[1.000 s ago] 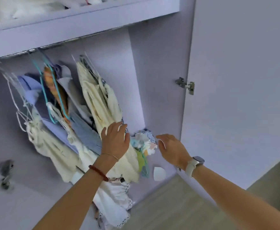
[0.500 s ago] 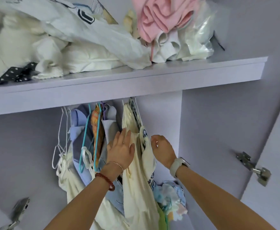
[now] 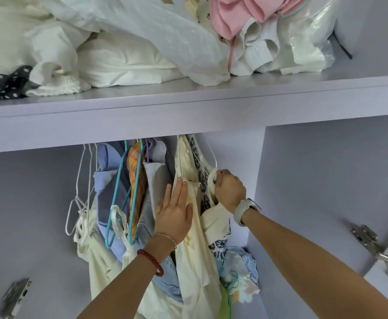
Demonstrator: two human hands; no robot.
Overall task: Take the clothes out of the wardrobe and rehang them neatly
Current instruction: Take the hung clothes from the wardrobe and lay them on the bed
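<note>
Both hands in wardrobe [image 3: 303, 180], among hung clothes.
Left hand [image 3: 173, 214]: fingers straight, flat against cream garment [image 3: 193, 261]. Right hand [image 3: 231, 191]: fingers curled, gripping patterned garment [image 3: 218, 229] on white hanger [image 3: 212, 155].

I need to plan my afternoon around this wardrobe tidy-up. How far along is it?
Barely started. Nothing looks rehung yet: the clothes hang bunched and crooked under the shelf. In hand: the right hand grips the shoulder of the rightmost patterned garment, while the left hand lies flat on the cream garment beside it. Left: taking everything out and rehanging it.
</note>
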